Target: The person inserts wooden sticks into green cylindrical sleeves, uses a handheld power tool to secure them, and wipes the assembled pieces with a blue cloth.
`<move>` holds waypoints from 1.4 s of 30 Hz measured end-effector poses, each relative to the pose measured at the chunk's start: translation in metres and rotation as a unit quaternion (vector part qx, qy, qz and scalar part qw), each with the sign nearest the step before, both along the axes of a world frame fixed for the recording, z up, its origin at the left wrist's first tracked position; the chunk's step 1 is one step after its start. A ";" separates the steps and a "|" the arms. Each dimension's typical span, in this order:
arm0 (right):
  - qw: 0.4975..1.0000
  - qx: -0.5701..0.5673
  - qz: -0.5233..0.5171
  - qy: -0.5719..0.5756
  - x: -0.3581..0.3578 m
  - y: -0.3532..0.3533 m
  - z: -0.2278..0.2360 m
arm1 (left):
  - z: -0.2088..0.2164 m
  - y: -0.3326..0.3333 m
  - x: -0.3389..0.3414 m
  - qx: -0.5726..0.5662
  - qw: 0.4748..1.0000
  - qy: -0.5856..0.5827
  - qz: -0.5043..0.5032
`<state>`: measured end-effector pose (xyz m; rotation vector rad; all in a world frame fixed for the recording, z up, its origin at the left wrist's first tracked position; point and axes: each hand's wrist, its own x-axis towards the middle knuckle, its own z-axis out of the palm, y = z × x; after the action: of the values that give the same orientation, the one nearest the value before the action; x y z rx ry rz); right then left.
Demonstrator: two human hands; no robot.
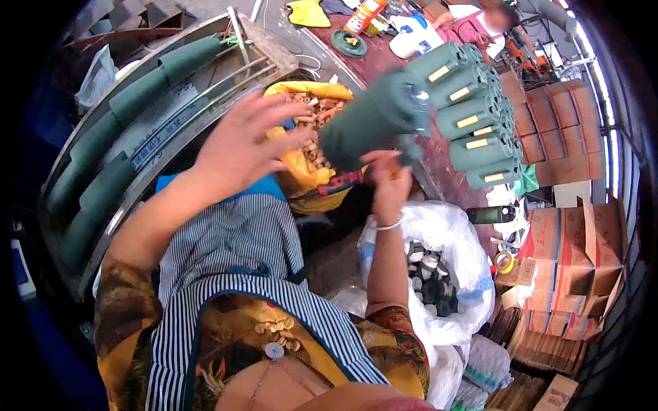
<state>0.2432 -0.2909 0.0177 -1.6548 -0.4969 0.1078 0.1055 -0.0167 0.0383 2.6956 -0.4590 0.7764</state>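
A dark green thermos flask is tilted in front of me, blurred by motion. Its shiny rim points to the upper right. My right hand has its fingers closed at the flask's lower side, beside a small round green part. What lies inside that grip is partly hidden. My left hand, also blurred, is open with fingers spread near the flask's bottom end, apart from it. Beneath the flask, a yellow bag holds many wooden corks. A red and black handled tool lies at the bag's edge.
Several green flasks stand grouped on the red table at the right. A metal-framed rack holds long green pieces on the left. A white sack contains grey and green caps. Cardboard boxes are stacked right; a person is beyond.
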 end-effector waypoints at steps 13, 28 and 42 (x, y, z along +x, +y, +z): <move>0.961 -0.012 -0.261 -0.088 0.408 -0.101 -0.071 | -0.251 0.064 -0.197 -0.165 0.795 0.203 0.548; 0.934 -0.260 0.059 -0.236 0.172 0.046 -0.129 | -0.245 0.069 -0.280 0.015 0.767 0.164 0.621; 0.970 -0.214 0.113 0.008 -0.048 0.025 -0.304 | -0.234 -0.041 -0.362 -0.462 0.741 0.201 0.444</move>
<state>0.1956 -0.2655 -0.2859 -2.0100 -0.6849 0.4216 -0.2570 -0.0579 -0.1960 1.8534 1.1166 0.3738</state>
